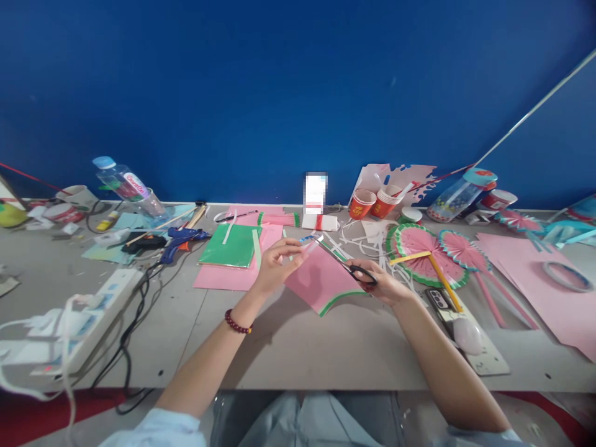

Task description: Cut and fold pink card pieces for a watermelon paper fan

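Note:
My left hand (pixel 275 264) is raised over the grey table (pixel 298 347), fingers pinched on the top of a pink paper piece with a green curved edge (pixel 321 282). A small strip with white and blue on it sits at my fingertips (pixel 310 241). My right hand (pixel 384 284) grips black-handled scissors (pixel 347 266). Their blades point up and left to the strip, just beside my left fingertips. A dark red bead bracelet (pixel 237 323) is on my left wrist.
Green and pink sheets (pixel 233 248) lie behind my left hand, a blue glue gun (pixel 181 239) and power strip (pixel 88 316) with cables to the left. Round pink fans (pixel 426 254), red cups (pixel 372 202), bottles, a phone (pixel 437 299) and a large pink sheet (pixel 544 285) lie right.

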The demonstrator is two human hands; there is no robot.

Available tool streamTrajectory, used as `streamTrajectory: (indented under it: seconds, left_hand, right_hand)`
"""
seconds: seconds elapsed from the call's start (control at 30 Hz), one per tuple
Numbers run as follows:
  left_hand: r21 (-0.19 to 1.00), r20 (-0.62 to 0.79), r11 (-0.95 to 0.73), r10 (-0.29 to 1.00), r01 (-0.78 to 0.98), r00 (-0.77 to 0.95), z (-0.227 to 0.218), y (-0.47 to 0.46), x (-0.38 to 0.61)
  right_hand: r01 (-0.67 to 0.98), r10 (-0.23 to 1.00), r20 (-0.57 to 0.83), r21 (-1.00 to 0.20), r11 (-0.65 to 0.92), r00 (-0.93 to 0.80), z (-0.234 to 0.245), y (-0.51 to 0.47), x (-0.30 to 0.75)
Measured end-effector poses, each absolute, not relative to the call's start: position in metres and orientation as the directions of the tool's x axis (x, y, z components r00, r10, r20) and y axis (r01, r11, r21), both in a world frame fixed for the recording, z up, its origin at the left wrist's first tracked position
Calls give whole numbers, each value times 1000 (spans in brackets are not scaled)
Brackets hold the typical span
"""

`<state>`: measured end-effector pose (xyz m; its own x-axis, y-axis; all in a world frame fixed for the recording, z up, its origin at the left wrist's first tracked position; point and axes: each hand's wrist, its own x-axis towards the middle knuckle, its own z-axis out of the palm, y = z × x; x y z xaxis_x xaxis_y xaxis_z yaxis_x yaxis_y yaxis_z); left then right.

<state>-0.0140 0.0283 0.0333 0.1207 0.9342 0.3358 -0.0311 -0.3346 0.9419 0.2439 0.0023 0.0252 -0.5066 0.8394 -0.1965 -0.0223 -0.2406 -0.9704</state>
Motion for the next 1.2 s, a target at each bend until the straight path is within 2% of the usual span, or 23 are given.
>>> streamTrajectory:
  seconds: [0.5,0.83,1.03,1.2]
  left_hand:
    - [912,411,-410,910,-34,50,34,30,-11]
    - [927,375,-371,921,-62,101,30,27,-9]
    - [922,386,-387,920,9,70,36,27,-8]
    - [925,379,-380,923,2,62,37,26,-9]
  right_hand:
    - [-71,848,-155,-973,-221,-507,27,1,234]
    - [-72,811,-162,-967,-243,-562,28,0,233]
    - [-43,805,-149,-976,-212,-575,30,0,230]
    - [-30,814,-128,-984,-175,-567,28,0,228]
